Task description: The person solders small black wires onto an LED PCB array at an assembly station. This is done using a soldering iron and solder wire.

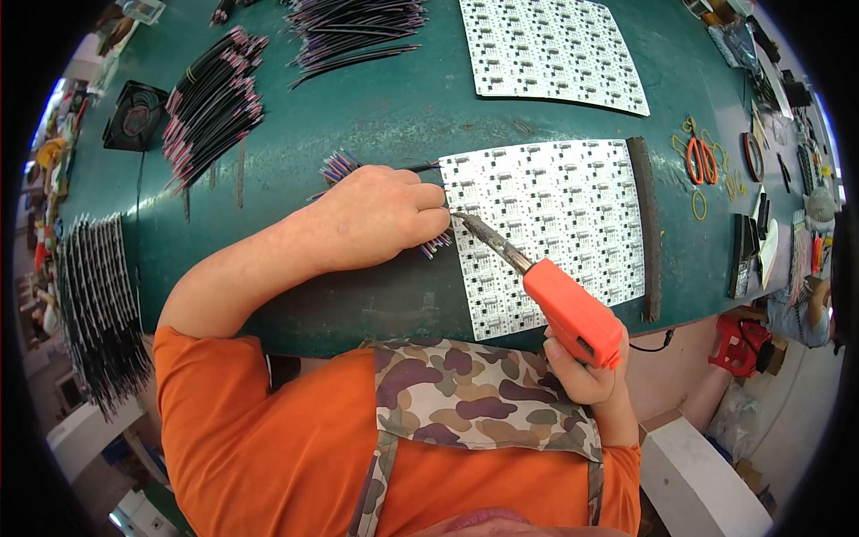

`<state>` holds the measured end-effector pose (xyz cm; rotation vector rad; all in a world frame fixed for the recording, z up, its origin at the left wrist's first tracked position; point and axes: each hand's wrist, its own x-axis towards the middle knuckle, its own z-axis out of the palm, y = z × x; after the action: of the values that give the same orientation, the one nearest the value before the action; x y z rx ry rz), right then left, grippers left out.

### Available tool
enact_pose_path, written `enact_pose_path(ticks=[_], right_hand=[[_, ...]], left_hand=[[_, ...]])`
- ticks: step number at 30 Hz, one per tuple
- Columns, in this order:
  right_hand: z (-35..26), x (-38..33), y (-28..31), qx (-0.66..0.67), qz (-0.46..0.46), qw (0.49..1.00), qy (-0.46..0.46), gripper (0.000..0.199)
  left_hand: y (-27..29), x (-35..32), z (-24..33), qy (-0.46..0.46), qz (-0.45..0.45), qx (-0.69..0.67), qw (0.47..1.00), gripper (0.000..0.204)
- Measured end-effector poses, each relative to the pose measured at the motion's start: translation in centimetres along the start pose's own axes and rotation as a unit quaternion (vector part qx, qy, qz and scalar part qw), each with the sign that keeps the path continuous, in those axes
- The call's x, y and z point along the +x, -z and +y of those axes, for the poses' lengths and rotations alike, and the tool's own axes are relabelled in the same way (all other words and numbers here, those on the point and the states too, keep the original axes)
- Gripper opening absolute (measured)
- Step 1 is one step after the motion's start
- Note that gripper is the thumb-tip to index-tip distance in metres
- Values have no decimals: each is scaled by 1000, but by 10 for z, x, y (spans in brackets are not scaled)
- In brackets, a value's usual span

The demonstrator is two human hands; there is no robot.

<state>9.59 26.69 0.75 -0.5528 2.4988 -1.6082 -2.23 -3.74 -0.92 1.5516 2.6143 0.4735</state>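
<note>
My left hand is closed at the left edge of a white circuit board panel, its fingers pinching a wire mostly hidden by the hand. From beneath that hand a bundle of short wires sticks out on both sides, with blue, red and pale ends. My right hand grips a red soldering gun, partly hiding its handle. The gun's metal tip slants up to the left, right by my left fingertips at the panel edge; I cannot tell whether it touches.
A dark strip borders the panel's right side. Farther back lie another panel and black wire bundles. A small fan stands left; more wires hang over the left edge. Orange-handled scissors and rubber bands lie right.
</note>
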Motion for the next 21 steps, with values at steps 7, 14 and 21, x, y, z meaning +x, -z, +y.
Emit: enact_pose_path(ticks=[7, 14, 21], right_hand=[[6, -14, 2, 36, 46, 998, -31, 31], [15, -28, 9, 78, 33, 996, -41, 34], [16, -27, 8, 61, 49, 997, -10, 34]], left_hand=[[2, 1, 3, 10, -12, 12, 1000, 17], [22, -2, 5, 110, 73, -38, 990, 34], [16, -8, 10, 136, 51, -52, 988, 29]])
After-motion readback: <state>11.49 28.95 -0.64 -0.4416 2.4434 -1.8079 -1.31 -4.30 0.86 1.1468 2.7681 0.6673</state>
